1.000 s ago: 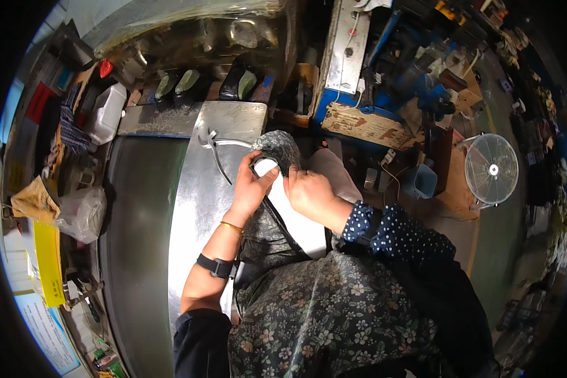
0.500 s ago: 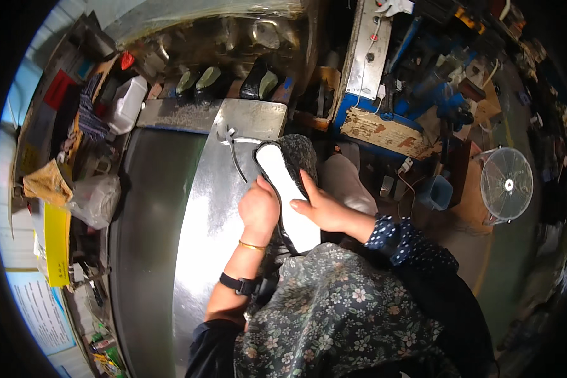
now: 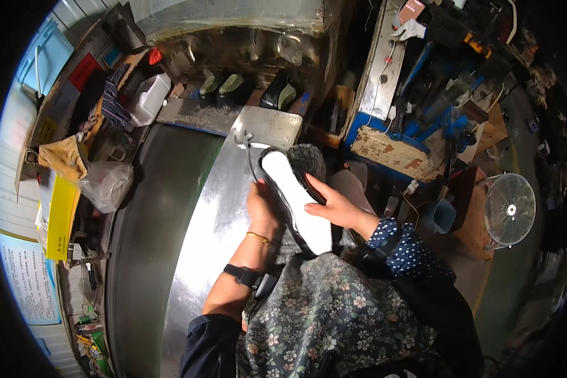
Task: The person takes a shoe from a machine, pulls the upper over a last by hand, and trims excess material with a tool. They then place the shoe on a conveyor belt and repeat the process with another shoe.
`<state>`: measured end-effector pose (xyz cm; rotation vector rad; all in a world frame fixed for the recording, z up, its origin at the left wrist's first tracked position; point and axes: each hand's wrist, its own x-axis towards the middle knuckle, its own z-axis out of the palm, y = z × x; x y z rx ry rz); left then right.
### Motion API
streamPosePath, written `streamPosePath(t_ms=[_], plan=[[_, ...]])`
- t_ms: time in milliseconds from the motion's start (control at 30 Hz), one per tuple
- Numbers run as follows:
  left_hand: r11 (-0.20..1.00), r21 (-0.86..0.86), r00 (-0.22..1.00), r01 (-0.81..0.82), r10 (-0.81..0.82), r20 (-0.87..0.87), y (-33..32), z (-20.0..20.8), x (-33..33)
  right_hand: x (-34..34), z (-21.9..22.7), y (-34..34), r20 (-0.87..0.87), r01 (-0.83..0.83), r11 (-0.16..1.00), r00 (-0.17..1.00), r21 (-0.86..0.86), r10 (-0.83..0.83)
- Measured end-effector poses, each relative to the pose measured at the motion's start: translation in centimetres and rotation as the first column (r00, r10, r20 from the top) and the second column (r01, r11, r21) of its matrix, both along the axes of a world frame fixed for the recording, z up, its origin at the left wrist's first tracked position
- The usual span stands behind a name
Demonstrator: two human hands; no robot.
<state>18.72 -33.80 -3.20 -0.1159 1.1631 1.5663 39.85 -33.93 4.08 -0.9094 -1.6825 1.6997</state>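
A black shoe [image 3: 299, 205] lies over my lap, its long white bottom facing up and its toe pointing away from me. My right hand [image 3: 339, 209] grips its right side, thumb on the white bottom and fingers along the black edge. Against the left side my left hand [image 3: 262, 209] is closed; its fingertips are partly hidden. Metal pincers [image 3: 246, 140] rest on the shiny metal tabletop [image 3: 198, 233] beyond that hand. One pincer handle reaches down to the left thumb; whether they touch I cannot tell.
Dark shoes [image 3: 232, 89] with pale green insides stand on the ledge ahead. Left of the tabletop runs a dark green belt [image 3: 151, 252]. A cluttered shelf holds a white container [image 3: 150, 99] and a plastic bag [image 3: 109, 186]. A fan [image 3: 510, 209] stands at right.
My left hand has shifted slightly along the shoe's left side, toward the pincer handle. The right hand keeps its hold. The whole view has shifted a little.
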Motion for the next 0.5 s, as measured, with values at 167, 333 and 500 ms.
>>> streamPosePath(t_ms=[167,333,500], plan=[[0.503,0.023,0.44,0.864,-0.731,-0.522,2.0,12.5,-4.4,5.7,4.7,3.4,0.257,-0.606,0.767,0.791,0.21,0.555],[-0.418,-0.075,-0.373,0.905,-0.697,-0.613,-3.1,9.0,4.5,7.4,2.6,-1.0,0.458,-0.518,0.853,0.773,0.057,0.439],[-0.361,-0.138,-0.378,0.922,-0.772,-0.511,-3.4,3.8,5.2,8.7,-2.1,-3.6,0.267,-0.079,0.924,0.963,0.373,-0.025]])
